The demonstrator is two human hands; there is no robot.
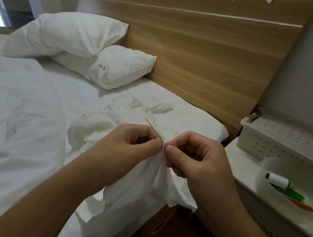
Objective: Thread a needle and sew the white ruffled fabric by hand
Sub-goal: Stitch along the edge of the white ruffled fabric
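Observation:
The white ruffled fabric (111, 120) lies rumpled on the bed and hangs over the mattress edge below my hands. My left hand (133, 145) and my right hand (192, 157) meet at a gathered fold of it, fingers curled, each pinching the cloth. A thin steel needle (153, 129) sticks up and to the left out of the fold, between my left thumb and forefinger. No thread can be made out at this size. A white thread spool (278, 180) lies in a round white bowl (265, 169) at the right.
Two white pillows (79, 33) lean on the wooden headboard (201, 54). On the white bedside table (244, 171) stand a perforated white box (281, 140) and the bowl, which also holds a green tool (288, 192) and an orange one (300, 205). A duvet (11, 118) covers the bed's left.

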